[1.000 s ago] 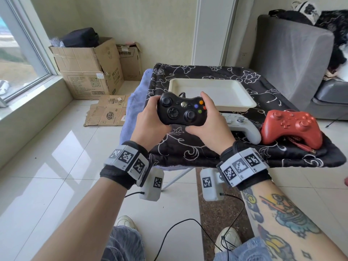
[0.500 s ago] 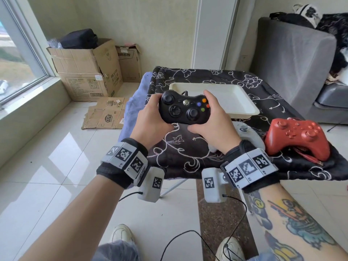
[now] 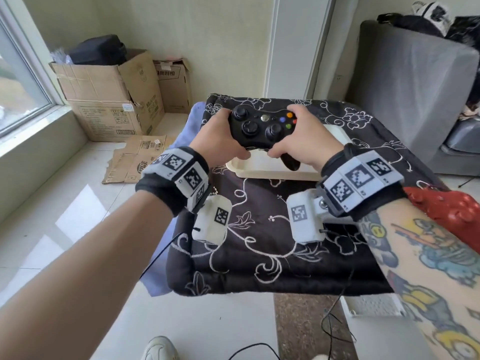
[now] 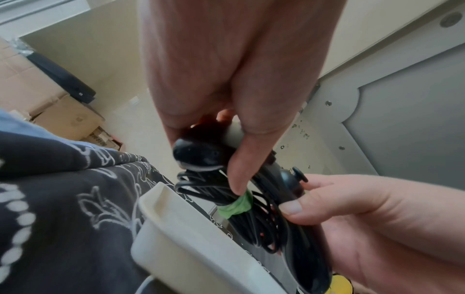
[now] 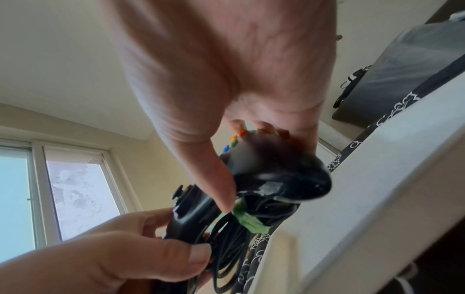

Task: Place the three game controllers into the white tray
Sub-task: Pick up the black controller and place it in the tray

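Both of my hands hold a black game controller (image 3: 262,126) in the air, just above the near half of the white tray (image 3: 262,170). My left hand (image 3: 217,141) grips its left handle and my right hand (image 3: 305,142) grips its right handle. In the left wrist view, a coiled black cable bound with a green tie (image 4: 236,204) hangs under the controller (image 4: 198,155), close over the tray's rim (image 4: 181,228). The right wrist view shows the same controller (image 5: 276,171) beside the tray's rim (image 5: 365,199). A red controller (image 3: 449,209) lies at the table's right, half hidden by my right forearm. The white controller is out of sight.
A black cloth with white flower outlines (image 3: 259,242) covers the small table. Cardboard boxes (image 3: 109,100) stand on the tiled floor at the back left below a window. A grey sofa (image 3: 415,87) stands close on the right. Thin black cables hang from my wrists.
Both hands have carried the black controller forward from the table's near edge to above the tray. The view has moved closer, and my right wrist now hides the white controller.
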### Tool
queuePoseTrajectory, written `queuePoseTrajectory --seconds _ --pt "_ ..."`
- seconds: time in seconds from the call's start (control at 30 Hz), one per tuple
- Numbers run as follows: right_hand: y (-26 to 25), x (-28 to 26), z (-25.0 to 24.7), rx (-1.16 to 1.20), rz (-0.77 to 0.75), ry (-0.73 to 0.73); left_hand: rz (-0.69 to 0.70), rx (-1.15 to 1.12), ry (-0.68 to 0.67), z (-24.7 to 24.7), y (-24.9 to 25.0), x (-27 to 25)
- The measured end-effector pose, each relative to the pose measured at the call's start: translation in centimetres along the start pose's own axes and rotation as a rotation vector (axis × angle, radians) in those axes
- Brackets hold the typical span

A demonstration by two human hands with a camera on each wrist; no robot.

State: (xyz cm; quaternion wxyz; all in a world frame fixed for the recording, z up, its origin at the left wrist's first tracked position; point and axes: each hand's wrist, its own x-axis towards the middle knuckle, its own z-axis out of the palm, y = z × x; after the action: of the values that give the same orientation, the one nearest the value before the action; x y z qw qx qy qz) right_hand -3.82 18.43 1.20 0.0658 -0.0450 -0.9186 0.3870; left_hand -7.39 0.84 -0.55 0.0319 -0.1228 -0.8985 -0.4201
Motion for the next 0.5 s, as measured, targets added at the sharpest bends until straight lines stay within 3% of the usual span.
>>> queuePoseTrajectory --seconds 0.3,0.5 --pt "-0.9 6.0 -1.6 -0.077 0.048 -0.031 -0.016 -0.049 -0.082 0.0 1.0 5.7" --pt "1.2 10.1 -0.6 -0.024 0.119 -0.037 -0.089 -0.037 -0.096 2.0 0.0 9.4"
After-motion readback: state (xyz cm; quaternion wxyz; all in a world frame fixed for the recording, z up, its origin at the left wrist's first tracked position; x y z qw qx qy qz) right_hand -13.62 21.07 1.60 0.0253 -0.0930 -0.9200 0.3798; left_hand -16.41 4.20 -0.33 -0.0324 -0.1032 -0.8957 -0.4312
